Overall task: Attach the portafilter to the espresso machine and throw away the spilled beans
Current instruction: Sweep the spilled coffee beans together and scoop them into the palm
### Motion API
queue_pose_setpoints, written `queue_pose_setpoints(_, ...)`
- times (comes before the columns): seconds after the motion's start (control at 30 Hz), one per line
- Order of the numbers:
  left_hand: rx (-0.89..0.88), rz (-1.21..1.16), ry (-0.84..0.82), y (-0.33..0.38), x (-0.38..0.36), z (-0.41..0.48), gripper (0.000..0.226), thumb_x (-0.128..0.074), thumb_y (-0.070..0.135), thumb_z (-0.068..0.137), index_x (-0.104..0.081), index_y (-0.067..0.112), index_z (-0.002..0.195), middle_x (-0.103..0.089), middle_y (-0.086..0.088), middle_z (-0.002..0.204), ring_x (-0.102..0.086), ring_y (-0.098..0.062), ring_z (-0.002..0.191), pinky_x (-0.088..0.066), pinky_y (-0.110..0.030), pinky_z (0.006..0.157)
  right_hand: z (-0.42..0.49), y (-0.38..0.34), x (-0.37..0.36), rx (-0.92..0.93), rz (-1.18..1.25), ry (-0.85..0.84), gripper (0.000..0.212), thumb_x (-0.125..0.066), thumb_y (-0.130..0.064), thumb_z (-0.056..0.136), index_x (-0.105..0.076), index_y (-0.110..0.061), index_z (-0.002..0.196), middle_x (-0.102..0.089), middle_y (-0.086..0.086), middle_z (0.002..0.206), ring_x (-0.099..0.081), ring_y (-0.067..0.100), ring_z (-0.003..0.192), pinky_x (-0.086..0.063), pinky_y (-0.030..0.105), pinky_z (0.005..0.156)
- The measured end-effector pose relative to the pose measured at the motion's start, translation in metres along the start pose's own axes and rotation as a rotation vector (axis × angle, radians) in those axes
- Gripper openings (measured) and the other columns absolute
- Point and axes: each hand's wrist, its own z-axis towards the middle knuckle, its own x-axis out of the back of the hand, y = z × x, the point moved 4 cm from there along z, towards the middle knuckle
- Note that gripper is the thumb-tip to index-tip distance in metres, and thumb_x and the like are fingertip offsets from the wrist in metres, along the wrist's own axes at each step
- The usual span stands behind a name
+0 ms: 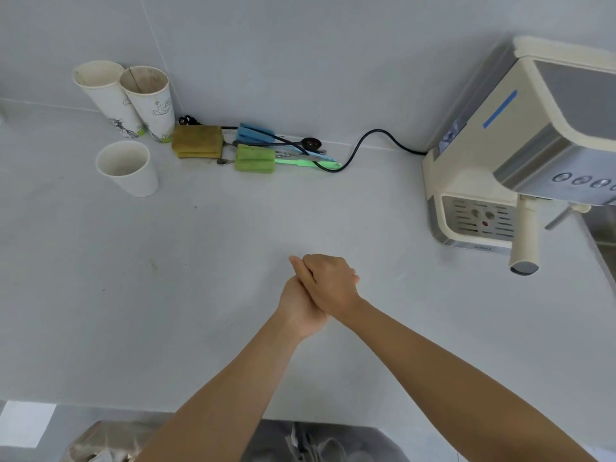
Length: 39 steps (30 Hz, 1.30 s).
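The cream espresso machine (pixel 520 155) stands at the right end of the white counter (pixel 166 295). The portafilter (pixel 526 238) sits locked under its brew head, its cream handle sticking out toward me over the drip tray (pixel 480 218). My left hand (pixel 298 311) and my right hand (pixel 333 281) are pressed palm to palm above the middle of the counter, the right lying across the left with fingers stretched flat. Nothing shows between them. I see no beans on the counter.
Three paper cups (pixel 128 168) stand at the back left. Sponges (pixel 196 141) and brushes (pixel 256 155) lie along the wall, with the machine's black cord (pixel 366 138). A steam wand (pixel 563 216) juts right. Below the counter's front edge is a bin (pixel 316 441) and a bag (pixel 100 441).
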Motion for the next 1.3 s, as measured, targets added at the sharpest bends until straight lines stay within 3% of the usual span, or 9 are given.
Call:
queue_pose_setpoints(0.2,0.037,-0.058,-0.001,0.000,0.008,0.000,0.045,-0.024,0.031,0.097,-0.055,0.000,0.106,-0.069,-0.011,0.098,-0.053,-0.026,0.102,-0.031,-0.040,0.097,-0.012,-0.014,-0.002,0.010,0.029,0.243,0.042,-0.045,-0.019,0.082,-0.025,-0.015,0.046,-0.033,0.011,0.034,-0.025,0.014,0.039,-0.025,0.030,0.050)
queue_pose_setpoints(0.4,0.027,-0.081,0.021,0.001,0.017,-0.009,0.042,-0.026,0.026,0.095,-0.058,0.001,0.103,-0.071,-0.009,0.097,-0.052,-0.024,0.110,-0.043,-0.035,0.090,-0.020,-0.019,-0.002,0.019,0.051,0.246,0.046,-0.052,-0.007,0.080,-0.037,-0.001,0.037,-0.042,0.019,0.034,-0.036,0.025,0.037,-0.029,0.027,0.041)
queue_pose_setpoints(0.57,-0.023,-0.018,0.136,0.004,0.023,-0.023,0.044,-0.028,0.014,0.094,-0.067,0.005,0.075,-0.070,-0.005,0.064,-0.069,-0.015,0.065,-0.056,-0.026,0.059,-0.023,-0.024,0.005,0.050,0.049,0.195,0.043,-0.035,-0.018,0.084,-0.049,0.003,0.049,-0.050,0.020,0.045,-0.047,0.030,0.048,-0.037,0.034,0.048)
queue_pose_setpoints(0.73,-0.053,0.018,0.371,0.005,0.072,-0.042,0.046,-0.028,0.024,0.097,-0.063,-0.005,0.090,-0.065,-0.018,0.092,-0.062,-0.028,0.091,-0.045,-0.039,0.092,-0.020,0.018,-0.011,-0.105,-0.003,0.069,0.020,-0.049,-0.011,0.089,-0.061,0.004,0.087,-0.065,0.020,0.084,-0.058,0.032,0.079,-0.045,0.036,0.065)
queue_pose_setpoints(0.83,-0.089,-0.013,0.460,0.012,0.095,-0.043,0.047,-0.027,0.025,0.097,-0.063,-0.004,0.090,-0.062,-0.017,0.096,-0.063,-0.027,0.091,-0.048,-0.037,0.084,-0.012,0.059,-0.041,-0.243,-0.063,-0.180,0.032,-0.047,-0.018,0.092,-0.050,-0.001,0.119,-0.053,0.015,0.122,-0.055,0.028,0.101,-0.045,0.034,0.080)
queue_pose_setpoints(0.93,-0.084,0.012,0.455,0.016,0.100,-0.052,0.048,-0.026,0.026,0.097,-0.063,-0.004,0.091,-0.062,-0.016,0.094,-0.063,-0.027,0.090,-0.049,-0.035,0.076,-0.017,0.082,-0.053,-0.347,-0.114,-0.319,0.042,-0.044,-0.024,0.093,-0.038,-0.007,0.131,-0.038,0.010,0.137,-0.048,0.026,0.114,-0.045,0.036,0.088)
queue_pose_setpoints(1.07,-0.088,0.031,0.433,0.021,0.094,-0.051,0.048,-0.026,0.026,0.098,-0.063,-0.004,0.090,-0.072,-0.016,0.079,-0.063,-0.027,0.089,-0.048,-0.035,0.078,-0.017,0.094,-0.056,-0.390,-0.271,-0.340,0.045,-0.044,-0.034,0.092,-0.039,-0.006,0.127,-0.040,0.013,0.131,-0.039,0.028,0.118,-0.047,0.040,0.084)
queue_pose_setpoints(1.23,-0.073,0.060,0.395,0.024,0.085,-0.053,0.049,-0.026,0.025,0.097,-0.064,-0.003,0.087,-0.074,-0.015,0.074,-0.066,-0.026,0.086,-0.049,-0.035,0.074,-0.004,0.081,-0.054,-0.109,-0.513,-0.243,0.035,-0.044,-0.027,0.094,-0.050,0.004,0.110,-0.055,0.022,0.108,-0.050,0.033,0.098,-0.042,0.036,0.059)
queue_pose_setpoints(1.3,-0.071,0.075,0.376,0.026,0.080,-0.051,0.052,-0.026,0.025,0.097,-0.067,-0.004,0.083,-0.074,-0.016,0.075,-0.070,-0.025,0.079,-0.050,-0.035,0.072,0.004,0.073,-0.045,0.005,-0.565,-0.190,0.025,-0.061,-0.017,0.083,-0.059,0.007,0.091,-0.062,0.023,0.086,-0.059,0.031,0.079,-0.044,0.030,0.047)
